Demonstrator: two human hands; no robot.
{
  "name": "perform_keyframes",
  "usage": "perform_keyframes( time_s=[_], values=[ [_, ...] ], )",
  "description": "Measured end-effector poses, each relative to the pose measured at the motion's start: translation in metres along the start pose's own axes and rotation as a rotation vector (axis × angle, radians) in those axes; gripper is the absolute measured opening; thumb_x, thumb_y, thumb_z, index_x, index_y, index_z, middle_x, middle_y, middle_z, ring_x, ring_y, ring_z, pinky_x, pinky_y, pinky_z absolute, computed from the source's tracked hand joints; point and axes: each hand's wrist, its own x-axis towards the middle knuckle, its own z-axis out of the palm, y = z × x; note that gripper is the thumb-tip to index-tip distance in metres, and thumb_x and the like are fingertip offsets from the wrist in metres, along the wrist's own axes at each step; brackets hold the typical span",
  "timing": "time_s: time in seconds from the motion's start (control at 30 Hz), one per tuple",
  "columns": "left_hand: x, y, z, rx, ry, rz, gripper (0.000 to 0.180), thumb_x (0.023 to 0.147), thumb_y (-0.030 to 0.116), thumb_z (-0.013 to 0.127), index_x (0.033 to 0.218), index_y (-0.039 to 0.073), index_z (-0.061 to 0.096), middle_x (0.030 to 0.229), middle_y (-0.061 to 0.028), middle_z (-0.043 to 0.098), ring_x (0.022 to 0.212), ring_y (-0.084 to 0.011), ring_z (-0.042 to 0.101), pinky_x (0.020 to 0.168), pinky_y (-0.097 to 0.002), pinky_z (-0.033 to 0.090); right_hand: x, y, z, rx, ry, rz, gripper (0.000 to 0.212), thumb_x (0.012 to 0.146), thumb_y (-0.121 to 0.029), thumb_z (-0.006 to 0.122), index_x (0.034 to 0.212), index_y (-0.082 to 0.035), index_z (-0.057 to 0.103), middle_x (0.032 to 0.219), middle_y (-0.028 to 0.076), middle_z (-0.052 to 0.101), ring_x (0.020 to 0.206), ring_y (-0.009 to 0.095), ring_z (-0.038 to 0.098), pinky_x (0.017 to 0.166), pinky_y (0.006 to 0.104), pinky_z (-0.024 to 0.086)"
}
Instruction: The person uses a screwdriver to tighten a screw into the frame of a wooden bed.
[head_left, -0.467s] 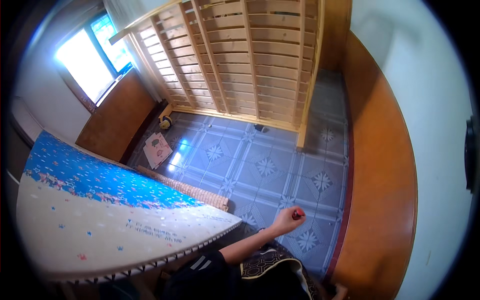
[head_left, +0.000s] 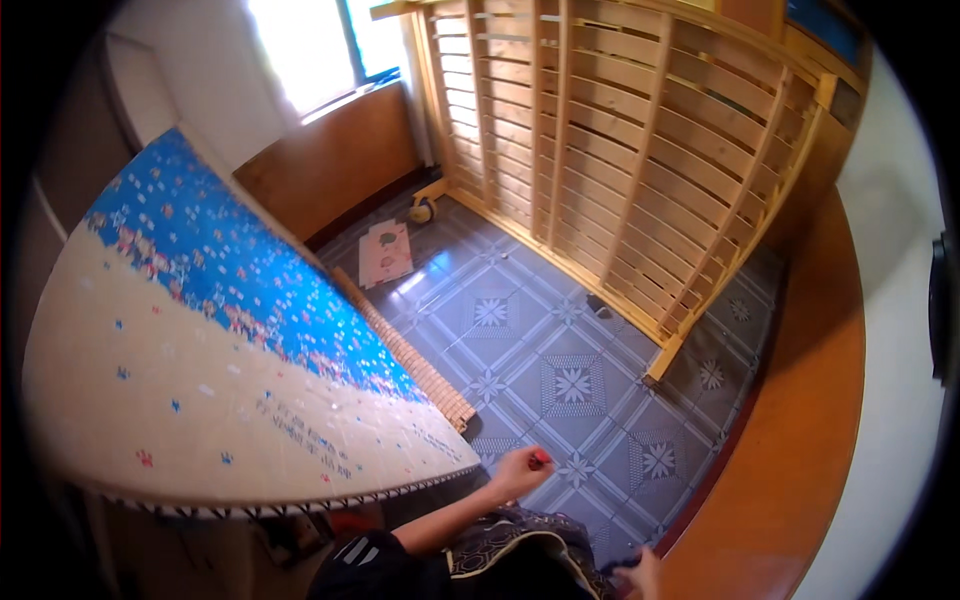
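Observation:
My left hand [head_left: 520, 477] is closed around a small red object [head_left: 540, 459]. Only its red end shows past the fingers, so its kind is unclear. The hand hangs over the tiled floor, in front of a dark patterned cloth or bag [head_left: 520, 545] at my body. Low at the bottom edge, my right hand [head_left: 642, 574] is partly in view beside that cloth, fingers somewhat apart and nothing visible in them. Ahead of me a slatted wooden bed frame [head_left: 600, 150] stands on its side. To my left is a blue and cream mattress [head_left: 230, 330], tilted, near my left forearm.
A rolled woven mat [head_left: 420, 370] lies beside the mattress. Beyond it are a flat pink printed piece [head_left: 386, 253] and a ball [head_left: 423, 210]. A small dark thing [head_left: 597, 302] sits by the frame's lower rail. Orange-brown wood panelling [head_left: 810, 400] lines the right wall.
My view has turned left, so the frame, mattress and window appear farther right. My left hand still grips the red object. More of my right hand now shows at the bottom edge.

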Motion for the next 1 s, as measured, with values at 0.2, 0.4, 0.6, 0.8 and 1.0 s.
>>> perform_keyframes(
  time_s=[0.2,0.4,0.6,0.8,1.0],
  values=[
    [-0.064,-0.030,-0.002,0.012,0.656,-0.076,0.011,0.077,0.009,0.066,0.082,0.001,0.062,0.068,-0.0022,0.061,0.064,-0.0061,0.056,0.058,-0.0224,0.047,0.102,-0.175,-0.109,-0.093,-0.795,-0.735,0.067,0.062,-0.037,0.080,0.115,-0.005,0.053,0.107,0.014,0.059,0.101,0.024,0.057,0.087,0.0321,0.044],
    [-0.196,-0.011,0.049,0.011,1.232,-0.295,0.006,0.076,0.006,0.065,0.078,0.003,0.061,0.071,0.0001,0.059,0.066,-0.0059,0.053,0.061,-0.0220,0.045,0.084,-0.226,-0.012,-0.230,-1.697,-0.923,0.064,0.074,-0.043,0.070,0.120,-0.004,0.050,0.117,0.014,0.053,0.111,0.025,0.048,0.093,0.0362,0.038],
    [-0.360,-0.008,0.074,-0.299,2.038,-0.314,0.007,0.081,0.005,0.061,0.087,0.007,0.058,0.073,0.0004,0.054,0.052,-0.0067,0.045,0.044,-0.0192,0.036,0.042,-0.211,0.001,-0.563,-1.757,-0.463,0.100,0.076,-0.071,0.048,0.138,0.005,0.026,0.143,0.022,0.024,0.134,0.030,0.022,0.110,0.0357,0.017],
    [-0.572,-0.063,0.034,0.316,2.567,-0.241,0.014,0.084,0.010,0.060,0.095,0.005,0.054,0.078,-0.0008,0.051,0.056,-0.0085,0.046,0.043,-0.0223,0.037,0.044,-0.184,-0.002,-0.778,-1.792,-0.187,0.096,0.077,-0.069,0.050,0.138,0.002,0.028,0.138,0.021,0.034,0.128,0.029,0.032,0.106,0.0355,0.024],
    [-0.640,-0.097,-0.030,-0.045,2.637,-0.228,0.016,0.086,0.015,0.059,0.096,0.004,0.052,0.084,-0.0029,0.051,0.059,-0.0113,0.048,0.046,-0.0242,0.040,-0.008,-0.169,0.033,-0.977,-1.603,-0.323,0.085,0.080,-0.068,0.045,0.130,0.000,0.044,0.134,0.019,0.042,0.125,0.029,0.039,0.103,0.0367,0.029]
  ],
)
